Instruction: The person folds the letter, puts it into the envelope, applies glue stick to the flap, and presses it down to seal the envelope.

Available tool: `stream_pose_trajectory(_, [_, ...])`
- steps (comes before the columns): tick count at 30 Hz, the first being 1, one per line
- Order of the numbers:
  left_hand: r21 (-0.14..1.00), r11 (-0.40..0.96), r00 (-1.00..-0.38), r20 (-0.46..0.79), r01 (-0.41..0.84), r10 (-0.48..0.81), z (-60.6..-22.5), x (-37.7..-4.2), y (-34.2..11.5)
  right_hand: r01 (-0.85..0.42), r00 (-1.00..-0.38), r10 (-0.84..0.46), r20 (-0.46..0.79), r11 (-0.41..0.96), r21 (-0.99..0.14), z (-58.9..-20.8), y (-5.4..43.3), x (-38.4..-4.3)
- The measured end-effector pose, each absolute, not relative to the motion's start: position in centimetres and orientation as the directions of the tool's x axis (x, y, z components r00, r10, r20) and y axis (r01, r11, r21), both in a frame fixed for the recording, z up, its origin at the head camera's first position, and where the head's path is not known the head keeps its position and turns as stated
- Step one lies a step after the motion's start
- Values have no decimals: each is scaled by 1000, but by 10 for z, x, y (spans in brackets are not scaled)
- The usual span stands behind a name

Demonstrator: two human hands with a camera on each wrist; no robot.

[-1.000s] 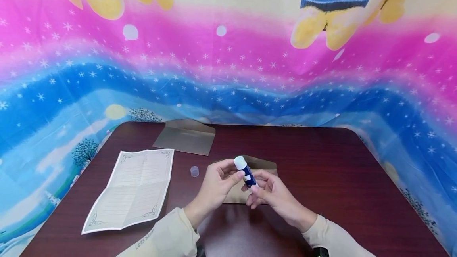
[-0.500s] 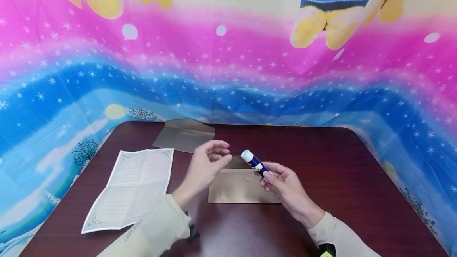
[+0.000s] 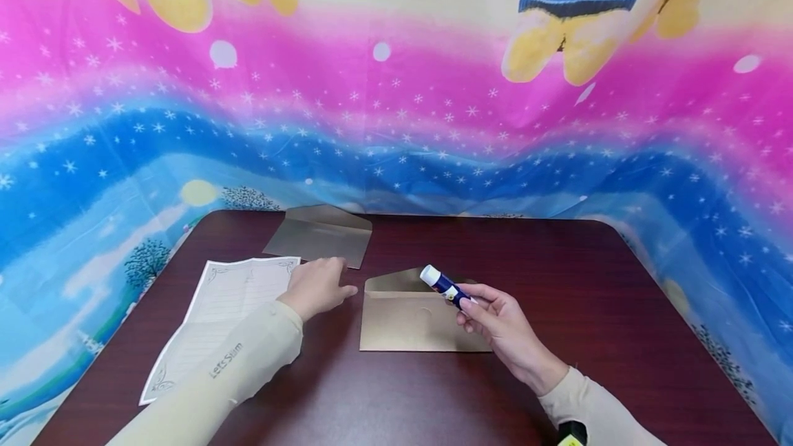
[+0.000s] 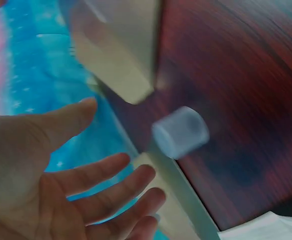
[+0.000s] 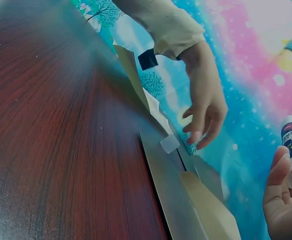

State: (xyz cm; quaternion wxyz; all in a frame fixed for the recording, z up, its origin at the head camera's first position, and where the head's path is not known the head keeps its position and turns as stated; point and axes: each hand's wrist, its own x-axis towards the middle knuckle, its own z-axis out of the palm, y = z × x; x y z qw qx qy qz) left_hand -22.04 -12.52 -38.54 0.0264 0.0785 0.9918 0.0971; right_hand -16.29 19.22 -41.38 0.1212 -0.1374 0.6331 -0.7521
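At left I record a creased sheet on the table, then the left hand, holding nothing, fingers parted from the thumb, near the clear cap, which I judge light and prone to roll, best taken by its sides. Next I find the near envelope, flap unfolded, likely thin, best lifted by its edges. At right, tilted above the table, I note the glue stick, its barrel pinched by the right hand; I rate it light, stiff and smooth, safest held mid-barrel.
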Motion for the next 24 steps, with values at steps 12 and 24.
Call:
stream_pose_trajectory(12, [117,971,-974,-64,211,219,-407,-230,-132,32,-931,-366,20,-136,-990,-414,189,-165])
stream_pose_trajectory(24, [103,963,-968,-15,249,252,-409,-228,-132,69,-938,-346,-26,-111,-992,-410,186,-165])
